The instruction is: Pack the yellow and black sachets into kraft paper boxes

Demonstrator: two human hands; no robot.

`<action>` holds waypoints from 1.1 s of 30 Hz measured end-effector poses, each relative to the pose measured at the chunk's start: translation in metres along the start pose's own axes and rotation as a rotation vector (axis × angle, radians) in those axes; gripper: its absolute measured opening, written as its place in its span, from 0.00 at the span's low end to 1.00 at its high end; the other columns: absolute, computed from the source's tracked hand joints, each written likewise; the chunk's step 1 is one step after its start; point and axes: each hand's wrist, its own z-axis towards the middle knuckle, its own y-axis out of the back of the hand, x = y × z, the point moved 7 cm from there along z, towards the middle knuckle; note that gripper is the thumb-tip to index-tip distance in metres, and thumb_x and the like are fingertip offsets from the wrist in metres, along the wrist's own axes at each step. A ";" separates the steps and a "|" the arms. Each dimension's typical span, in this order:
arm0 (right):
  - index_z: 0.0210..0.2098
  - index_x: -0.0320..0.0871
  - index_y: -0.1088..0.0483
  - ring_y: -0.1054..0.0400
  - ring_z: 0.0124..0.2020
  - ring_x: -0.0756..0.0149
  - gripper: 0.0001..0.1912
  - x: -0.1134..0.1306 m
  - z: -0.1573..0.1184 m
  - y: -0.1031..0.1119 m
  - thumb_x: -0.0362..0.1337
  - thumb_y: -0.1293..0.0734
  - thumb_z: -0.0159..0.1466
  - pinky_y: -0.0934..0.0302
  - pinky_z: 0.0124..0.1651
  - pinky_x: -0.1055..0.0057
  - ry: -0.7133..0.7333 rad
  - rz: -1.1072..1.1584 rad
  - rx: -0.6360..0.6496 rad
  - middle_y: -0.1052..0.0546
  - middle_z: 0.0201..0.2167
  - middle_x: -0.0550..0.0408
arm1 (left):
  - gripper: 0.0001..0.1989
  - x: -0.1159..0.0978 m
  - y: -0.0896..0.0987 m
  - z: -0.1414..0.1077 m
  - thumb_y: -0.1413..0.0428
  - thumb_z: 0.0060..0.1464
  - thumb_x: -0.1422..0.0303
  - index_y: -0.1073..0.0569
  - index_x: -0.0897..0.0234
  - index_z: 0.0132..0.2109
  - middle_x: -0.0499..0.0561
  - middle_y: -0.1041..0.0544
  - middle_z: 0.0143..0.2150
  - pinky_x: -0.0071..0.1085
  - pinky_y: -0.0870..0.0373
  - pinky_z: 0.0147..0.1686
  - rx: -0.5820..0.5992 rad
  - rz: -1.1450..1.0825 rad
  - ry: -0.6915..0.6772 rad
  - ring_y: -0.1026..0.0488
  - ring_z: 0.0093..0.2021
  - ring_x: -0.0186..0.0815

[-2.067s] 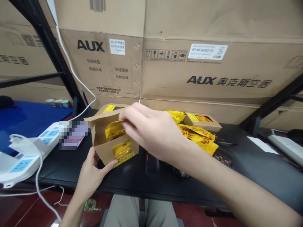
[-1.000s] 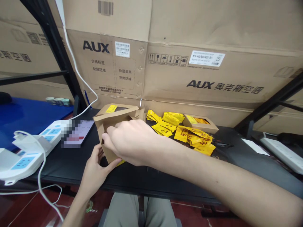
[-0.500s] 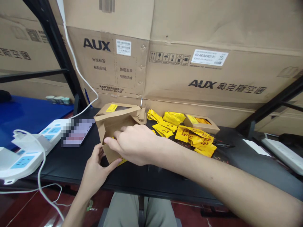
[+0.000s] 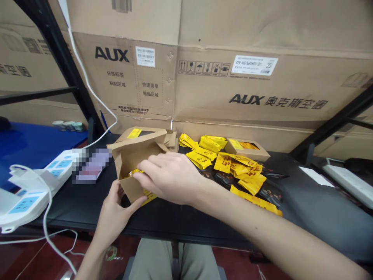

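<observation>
Head view: left hand (image 4: 115, 217) curled around the lower front edge of a kraft paper box (image 4: 129, 159), thumb pressed on the outer panel, firm grip. Box sits on the black desk (image 4: 67, 212), flaps spread open. Right hand (image 4: 171, 179) half closed, fingers (image 4: 145, 171) at the box opening, tips against yellow sachets (image 4: 136, 172) inside; whether they pinch one, cannot tell. Loose yellow tea sachets (image 4: 233, 165) heaped right of the box, dark sachets (image 4: 224, 179) among them. Smaller kraft box (image 4: 247, 149) with window just behind the heap. White power strip (image 4: 37, 182) at left; pixelated object (image 4: 91, 165) between strip and box. AUX cartons (image 4: 250, 85) stand behind the desk
</observation>
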 end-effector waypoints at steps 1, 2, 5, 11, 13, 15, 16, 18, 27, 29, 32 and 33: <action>0.40 0.43 0.23 0.27 0.34 0.65 0.23 -0.004 -0.005 0.006 0.42 0.47 0.78 0.43 0.37 0.67 0.018 0.004 -0.130 0.20 0.32 0.54 | 0.35 0.001 0.000 0.000 0.27 0.43 0.55 0.30 0.58 0.55 0.56 0.18 0.55 0.47 0.19 0.55 0.001 -0.006 0.007 0.19 0.57 0.52; 0.40 0.43 0.23 0.27 0.35 0.66 0.21 -0.010 -0.013 0.012 0.39 0.45 0.77 0.42 0.39 0.67 0.045 0.002 -0.259 0.20 0.33 0.55 | 0.35 0.003 0.000 0.001 0.27 0.43 0.55 0.30 0.58 0.55 0.56 0.18 0.55 0.47 0.19 0.55 0.005 -0.014 0.011 0.19 0.57 0.51; 0.45 0.41 0.22 0.27 0.39 0.66 0.15 -0.042 -0.039 0.017 0.35 0.42 0.75 0.40 0.47 0.66 -0.027 0.023 -0.508 0.18 0.37 0.53 | 0.36 0.006 0.000 0.001 0.26 0.42 0.55 0.30 0.58 0.55 0.57 0.18 0.56 0.48 0.21 0.58 0.012 -0.037 0.027 0.20 0.58 0.50; 0.46 0.40 0.23 0.24 0.46 0.60 0.16 -0.143 -0.095 -0.043 0.39 0.41 0.74 0.35 0.52 0.65 -0.659 0.254 -0.304 0.18 0.44 0.45 | 0.38 0.007 0.003 0.000 0.25 0.40 0.55 0.30 0.59 0.56 0.59 0.18 0.57 0.52 0.23 0.61 -0.019 -0.027 0.050 0.20 0.59 0.52; 0.46 0.39 0.23 0.24 0.50 0.57 0.15 -0.165 -0.115 -0.067 0.38 0.40 0.74 0.35 0.56 0.64 -0.805 0.270 -0.122 0.18 0.47 0.44 | 0.38 0.005 0.002 0.000 0.25 0.40 0.55 0.30 0.58 0.56 0.59 0.18 0.57 0.53 0.23 0.61 -0.021 -0.032 0.058 0.20 0.59 0.53; 0.46 0.38 0.22 0.25 0.53 0.55 0.14 -0.177 -0.129 -0.085 0.37 0.39 0.73 0.37 0.59 0.63 -0.863 0.264 0.042 0.18 0.49 0.43 | 0.39 0.005 0.002 0.000 0.25 0.40 0.55 0.31 0.58 0.57 0.59 0.19 0.58 0.53 0.24 0.62 -0.026 -0.046 0.076 0.21 0.60 0.53; 0.46 0.38 0.22 0.26 0.54 0.55 0.14 -0.179 -0.133 -0.089 0.37 0.39 0.73 0.37 0.60 0.63 -0.868 0.264 0.092 0.18 0.49 0.43 | 0.39 0.005 0.002 -0.001 0.25 0.39 0.55 0.31 0.58 0.57 0.59 0.19 0.59 0.54 0.25 0.63 -0.034 -0.053 0.085 0.21 0.61 0.53; 0.46 0.38 0.22 0.26 0.54 0.56 0.14 -0.180 -0.137 -0.092 0.37 0.39 0.73 0.38 0.61 0.63 -0.853 0.268 0.125 0.18 0.50 0.43 | 0.40 0.006 0.003 -0.002 0.25 0.38 0.56 0.31 0.58 0.58 0.59 0.20 0.60 0.54 0.27 0.65 -0.060 -0.057 0.106 0.22 0.62 0.54; 0.51 0.36 0.22 0.30 0.58 0.53 0.18 -0.170 -0.135 -0.093 0.38 0.40 0.75 0.39 0.65 0.59 -0.836 0.194 0.228 0.20 0.53 0.42 | 0.45 0.006 0.003 -0.003 0.24 0.35 0.54 0.30 0.59 0.60 0.61 0.22 0.63 0.58 0.32 0.68 -0.092 -0.036 0.149 0.26 0.66 0.59; 0.53 0.35 0.23 0.31 0.59 0.51 0.19 -0.173 -0.133 -0.091 0.38 0.40 0.75 0.40 0.66 0.58 -0.830 0.186 0.224 0.21 0.54 0.41 | 0.45 0.004 0.003 -0.003 0.24 0.35 0.54 0.30 0.59 0.60 0.62 0.22 0.63 0.58 0.31 0.67 -0.095 -0.032 0.143 0.26 0.66 0.60; 0.57 0.33 0.24 0.34 0.62 0.49 0.21 -0.180 -0.128 -0.087 0.40 0.40 0.75 0.42 0.69 0.56 -0.829 0.150 0.212 0.23 0.58 0.40 | 0.44 0.002 0.002 -0.003 0.24 0.35 0.54 0.29 0.59 0.60 0.61 0.21 0.62 0.56 0.27 0.65 -0.091 -0.027 0.127 0.25 0.65 0.59; 0.59 0.33 0.24 0.35 0.63 0.48 0.22 -0.183 -0.125 -0.087 0.41 0.40 0.75 0.43 0.70 0.56 -0.822 0.139 0.220 0.24 0.59 0.39 | 0.44 0.001 0.002 -0.003 0.24 0.36 0.55 0.29 0.59 0.60 0.61 0.21 0.62 0.56 0.26 0.64 -0.090 -0.025 0.123 0.24 0.64 0.59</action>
